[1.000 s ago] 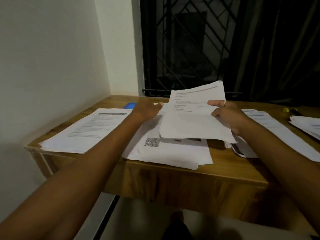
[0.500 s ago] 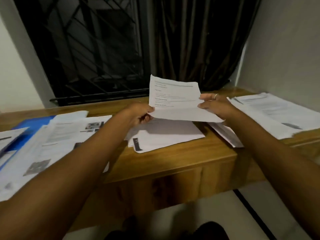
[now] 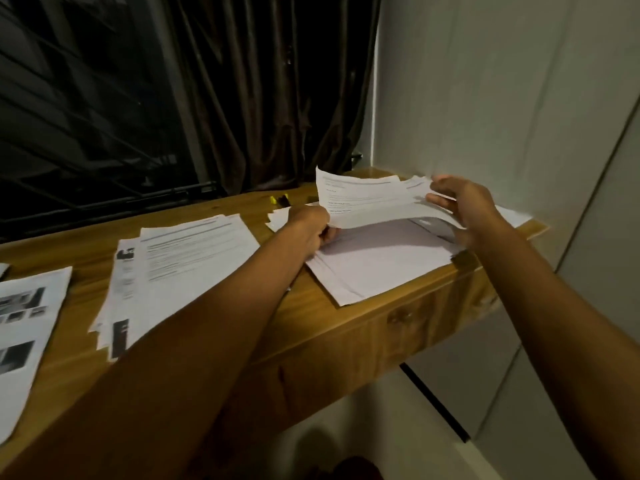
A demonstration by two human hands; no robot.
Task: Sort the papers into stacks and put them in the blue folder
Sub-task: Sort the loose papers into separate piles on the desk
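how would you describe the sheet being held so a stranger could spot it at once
At the right end of the wooden desk, by the pale wall, lies a white stack. The sheet is just above it, the left hand gripping its left corner and the right hand at its right edge. It alone is lifted and curved; every other paper lies flat.
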